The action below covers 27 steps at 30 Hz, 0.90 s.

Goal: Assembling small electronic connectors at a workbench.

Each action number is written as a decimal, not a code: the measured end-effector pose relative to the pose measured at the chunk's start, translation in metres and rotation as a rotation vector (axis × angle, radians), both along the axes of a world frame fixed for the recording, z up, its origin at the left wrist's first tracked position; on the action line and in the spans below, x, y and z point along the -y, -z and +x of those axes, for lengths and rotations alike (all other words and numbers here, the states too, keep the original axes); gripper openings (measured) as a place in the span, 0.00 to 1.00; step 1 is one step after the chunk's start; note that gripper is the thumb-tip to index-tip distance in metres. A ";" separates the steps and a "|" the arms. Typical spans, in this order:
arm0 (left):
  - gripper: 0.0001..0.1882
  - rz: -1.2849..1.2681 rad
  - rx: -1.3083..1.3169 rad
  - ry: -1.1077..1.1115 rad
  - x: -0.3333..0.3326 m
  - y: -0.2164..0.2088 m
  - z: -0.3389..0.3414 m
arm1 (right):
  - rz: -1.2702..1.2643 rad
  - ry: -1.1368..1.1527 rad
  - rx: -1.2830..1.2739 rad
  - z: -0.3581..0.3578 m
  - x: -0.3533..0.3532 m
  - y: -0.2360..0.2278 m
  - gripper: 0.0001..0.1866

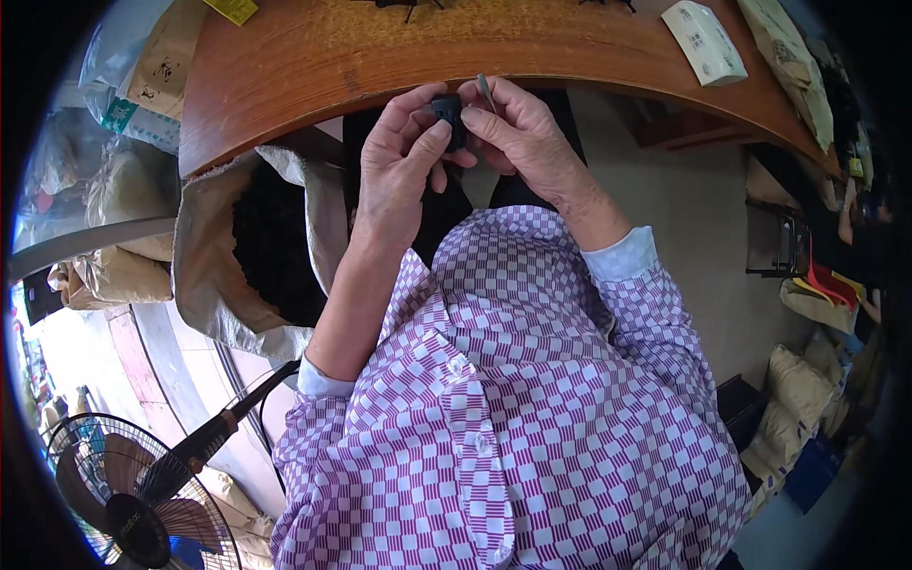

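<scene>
In front of my body, just off the near edge of the wooden table (313, 71), both hands work close together. My left hand (404, 157) is closed around a small black part (446, 107), gripping it between thumb and fingers. Close against it on the right, my right hand (527, 138) pinches a thin tool with a grey-green end (484, 90) that sticks up between the fingers. The tool's other end is hidden, so I cannot tell its kind or whether it touches the black part.
Left of my legs stands an open woven sack (204, 261) filled with black pieces (275, 247). A fan (138, 522) is at lower left. A white paper packet (703, 43) and dark small items lie on the table. Paper sacks (793, 408) and another person's arm are at right.
</scene>
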<state>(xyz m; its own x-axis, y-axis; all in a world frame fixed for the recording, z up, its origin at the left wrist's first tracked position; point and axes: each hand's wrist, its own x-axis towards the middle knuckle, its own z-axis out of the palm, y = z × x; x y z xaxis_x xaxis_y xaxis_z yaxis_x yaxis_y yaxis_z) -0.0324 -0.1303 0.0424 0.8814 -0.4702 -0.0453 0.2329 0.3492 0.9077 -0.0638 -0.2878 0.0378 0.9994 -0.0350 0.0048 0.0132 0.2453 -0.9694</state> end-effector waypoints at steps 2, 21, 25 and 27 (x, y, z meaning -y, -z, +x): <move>0.18 0.027 0.012 -0.004 -0.001 -0.001 -0.001 | -0.020 -0.093 -0.092 -0.003 0.004 -0.005 0.08; 0.15 0.325 0.232 0.007 -0.020 0.011 0.005 | -0.505 -0.113 0.025 -0.006 -0.020 -0.003 0.13; 0.13 0.332 0.276 -0.037 -0.024 0.016 0.006 | -0.616 -0.124 0.093 0.001 -0.028 -0.005 0.12; 0.13 0.338 0.297 -0.055 -0.026 0.016 0.006 | -0.655 -0.132 0.104 0.004 -0.032 -0.007 0.11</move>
<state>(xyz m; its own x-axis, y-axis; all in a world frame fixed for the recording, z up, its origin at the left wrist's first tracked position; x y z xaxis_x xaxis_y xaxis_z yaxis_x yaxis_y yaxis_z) -0.0261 -0.1041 0.0266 0.9025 -0.4247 0.0708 -0.0659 0.0263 0.9975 -0.0599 -0.2560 0.0450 0.9883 0.1301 0.0797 0.1245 -0.3863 -0.9139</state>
